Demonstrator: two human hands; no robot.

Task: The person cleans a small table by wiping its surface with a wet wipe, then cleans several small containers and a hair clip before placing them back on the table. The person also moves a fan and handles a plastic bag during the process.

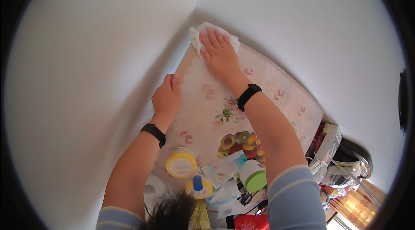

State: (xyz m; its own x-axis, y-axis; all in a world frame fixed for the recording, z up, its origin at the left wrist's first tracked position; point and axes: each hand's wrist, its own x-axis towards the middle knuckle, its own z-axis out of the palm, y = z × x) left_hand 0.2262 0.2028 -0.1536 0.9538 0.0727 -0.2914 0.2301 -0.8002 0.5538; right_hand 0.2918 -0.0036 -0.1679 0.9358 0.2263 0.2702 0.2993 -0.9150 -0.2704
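My right hand (221, 53) lies flat, palm down, on a white cloth or wipe (232, 41) at the far corner of a table. Its fingers are slightly spread and point toward the wall corner. Beneath is a pale tablecloth (201, 110) with printed flowers and fruit. At the table's left edge, my left hand (167, 95) curls around the rim, thumb on top; the other fingers are partly hidden at the side. Both wrists wear black bands.
White walls (275, 19) meet behind the far corner. Near me stand yellow-lidded tubs (181, 164), a green-lidded jar (255, 179), a plastic packet (225, 168) and a toilet roll (154, 187). A box (329, 142) and bagged items crowd beyond the table's right end.
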